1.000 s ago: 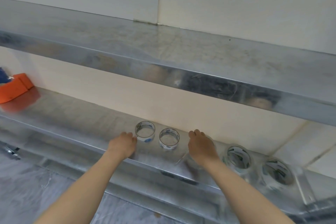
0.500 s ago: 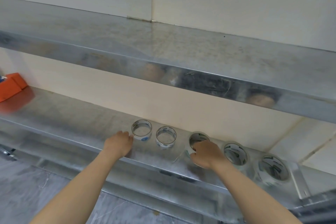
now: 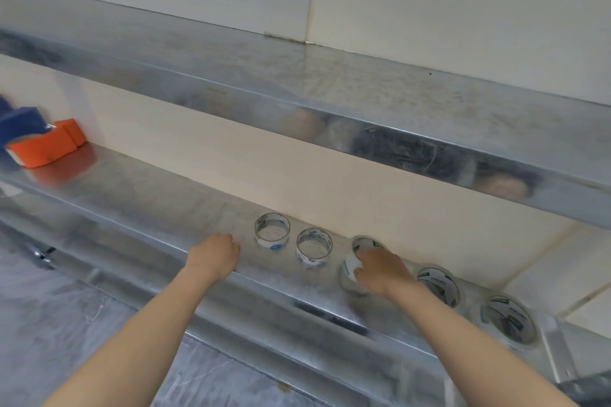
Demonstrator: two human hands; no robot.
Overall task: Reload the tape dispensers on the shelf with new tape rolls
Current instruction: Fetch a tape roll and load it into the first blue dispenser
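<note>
On the lower steel shelf (image 3: 158, 195) stand two thin empty tape cores (image 3: 272, 230) (image 3: 313, 246) side by side. Right of them a clear tape roll (image 3: 355, 261) is tipped up off the shelf, and my right hand (image 3: 383, 269) grips its rim. Two more full clear rolls (image 3: 438, 281) (image 3: 509, 317) lie further right. My left hand (image 3: 215, 254) rests on the shelf's front edge, left of the cores, holding nothing. An orange tape dispenser (image 3: 46, 145) sits at the far left with a blue one (image 3: 20, 122) behind it.
An upper steel shelf (image 3: 330, 99) overhangs the lower one, its front lip mirroring the scene. A cream wall backs both shelves. A shelf bracket (image 3: 558, 353) stands at the right end. Grey marbled floor lies below at left.
My right hand closed on the third roll and tipped it up toward me. The view shifted right, bringing the dispensers at the left further into view. My left hand stayed on the shelf edge.
</note>
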